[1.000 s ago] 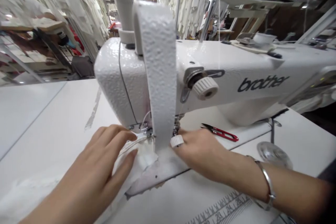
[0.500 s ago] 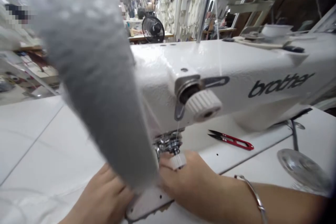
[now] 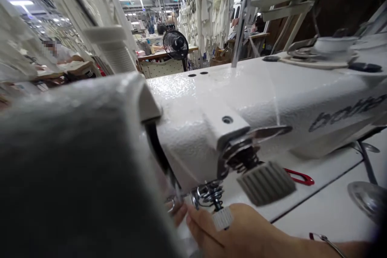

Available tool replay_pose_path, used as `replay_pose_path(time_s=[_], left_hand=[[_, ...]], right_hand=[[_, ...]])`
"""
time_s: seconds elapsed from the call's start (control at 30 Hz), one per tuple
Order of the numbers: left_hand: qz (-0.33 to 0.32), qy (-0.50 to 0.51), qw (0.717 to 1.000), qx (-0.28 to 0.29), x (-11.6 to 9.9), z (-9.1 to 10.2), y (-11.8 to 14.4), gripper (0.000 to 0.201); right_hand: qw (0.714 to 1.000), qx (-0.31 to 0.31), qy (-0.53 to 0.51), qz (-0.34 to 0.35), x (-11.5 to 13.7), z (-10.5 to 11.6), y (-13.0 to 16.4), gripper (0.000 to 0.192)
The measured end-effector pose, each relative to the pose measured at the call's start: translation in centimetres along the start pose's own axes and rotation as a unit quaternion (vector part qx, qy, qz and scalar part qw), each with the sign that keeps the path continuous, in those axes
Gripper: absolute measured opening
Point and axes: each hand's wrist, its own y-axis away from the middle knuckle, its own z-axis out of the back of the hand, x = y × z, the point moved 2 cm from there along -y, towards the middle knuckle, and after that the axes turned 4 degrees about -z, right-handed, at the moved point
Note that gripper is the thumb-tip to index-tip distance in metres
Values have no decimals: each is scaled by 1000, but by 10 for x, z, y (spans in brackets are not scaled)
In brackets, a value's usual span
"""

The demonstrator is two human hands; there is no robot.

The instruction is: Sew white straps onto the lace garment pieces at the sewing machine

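My head is very close to a white Brother sewing machine point(image 3: 256, 88). Its blurred grey front part point(image 3: 75, 169) fills the lower left of the view and hides my left hand and the cloth. My right hand point(image 3: 244, 236) lies at the bottom edge under the machine head, with a white ribbed ring point(image 3: 223, 218) on one finger. Its fingertips are drawn together at the chrome parts around the needle bar point(image 3: 208, 195). Whether they pinch a thread does not show. A ribbed tension knob point(image 3: 266, 183) juts out just above this hand.
Red thread snips point(image 3: 299, 176) lie on the white table point(image 3: 326, 217) behind the knob, with a chrome disc point(image 3: 365, 197) to the right. A metal bangle point(image 3: 328, 242) is on my right wrist. A black fan point(image 3: 175, 44), hanging pale garments and a seated person point(image 3: 63, 54) are in the background.
My view has dropped and moved in close to the machine head. The left hand and the cloth have gone out of sight behind it. My right hand stays at the needle area.
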Motion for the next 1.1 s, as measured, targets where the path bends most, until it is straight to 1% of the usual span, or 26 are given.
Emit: replay_pose_path(time_s=[0.1, 0.23, 0.33, 0.4, 0.5, 0.57, 0.63, 0.67, 0.77, 0.8, 0.83, 0.9, 0.97, 1.0, 1.03, 1.1], left_hand=[[8, -6, 1000, -11, 0, 0, 3, 40], [27, -19, 998, -45, -5, -3, 0, 31], [-3, -39, 997, -72, -12, -1, -7, 26], [-22, -59, 995, -76, -15, 0, -11, 29], [-21, -85, 992, -89, -17, 4, -15, 38], [-19, -85, 993, -85, -18, 6, -18, 42], [-20, -69, 996, -59, -21, 9, -21, 42], [-22, -58, 997, -44, -22, 10, -22, 43], [-13, -21, 999, -29, -24, 12, -23, 43], [6, -6, 999, -33, -24, 12, -22, 42], [43, 13, 998, -44, -22, 12, -21, 39], [151, 55, 985, -66, -15, 10, -21, 34], [249, 79, 962, -83, -7, 9, -23, 36], [278, 82, 953, -82, -4, 9, -25, 36], [292, 82, 950, -72, -2, 11, -26, 34], [295, 90, 951, -40, -2, 16, -24, 29]], right_hand=[[999, 32, -22, -14, -1, 1, -2, 23], [998, 45, -43, -27, -1, 13, -6, 29], [996, 59, -56, -25, -1, 16, -6, 25], [997, 54, -57, -20, -1, 14, -6, 20], [997, 36, -61, -22, 0, 3, -5, 14], [997, 34, -68, -34, 0, -4, -4, 15], [996, 34, -69, -43, 1, -8, -4, 21], [996, 32, -65, -49, 1, -8, -4, 24], [996, 22, -53, -63, -2, 0, -7, 28], [996, 13, -56, -68, -3, 4, -8, 28], [995, 1, -65, -70, -4, 9, -10, 27], [993, -23, -93, -69, -5, 17, -14, 25], [989, -40, -129, -66, -4, 21, -17, 27], [984, -43, -158, -66, -4, 22, -18, 27], [977, -45, -194, -71, -3, 22, -19, 26], [957, -54, -271, -88, -4, 22, -17, 22]])
